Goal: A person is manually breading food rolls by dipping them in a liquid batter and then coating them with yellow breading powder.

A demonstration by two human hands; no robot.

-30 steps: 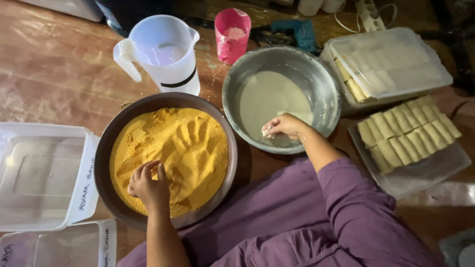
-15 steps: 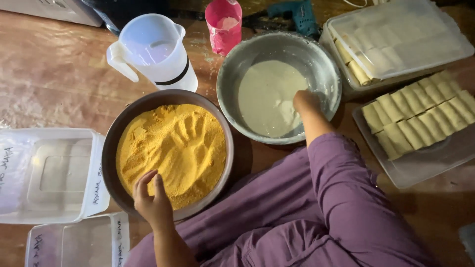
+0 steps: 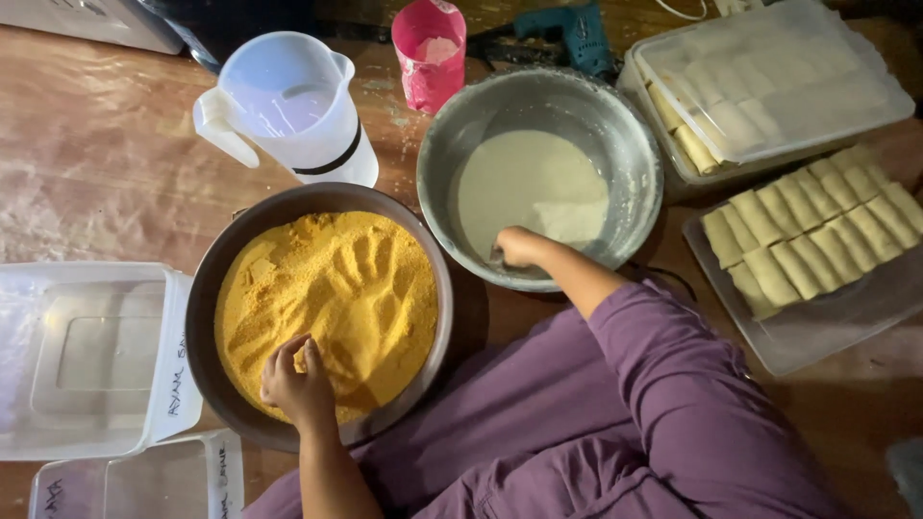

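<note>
From the head camera, the left hand [image 3: 300, 384] rests on the yellow crumbs [image 3: 327, 308] in the dark bowl [image 3: 207, 308]. Its fingers are curled loosely and pressed into the crumbs; it does not look like it is holding anything. The right hand [image 3: 519, 247] is down in the metal bowl [image 3: 635, 144], at the near edge of the white batter [image 3: 529, 183]. Its fingers are bent under, and I cannot tell if something is in them.

What could go wrong? The right hand looks wet with batter. If it lifts out fast, drips could land on the purple sleeve [image 3: 673, 375] or on the table [image 3: 96, 163]. If it pushes on the rim of the metal bowl, I think the bowl could tip and spill. The left hand could push crumbs over the side of the dark bowl, since the crumbs are piled close to the rim there.

Now the containers. The dark bowl is nearly full of crumbs, with a handprint in them. The metal bowl holds a shallow pool of batter. A white jug [image 3: 288, 106] stands behind the dark bowl and looks empty. A pink cup [image 3: 430, 53] beside it has something pale inside. On the right, a clear box [image 3: 769, 86] with a lid holds pale rolls, and an open tray [image 3: 817, 317] holds more rolls [image 3: 808, 231] in rows. On the left sit two clear boxes [image 3: 87, 356] with nothing much to see inside.
</note>
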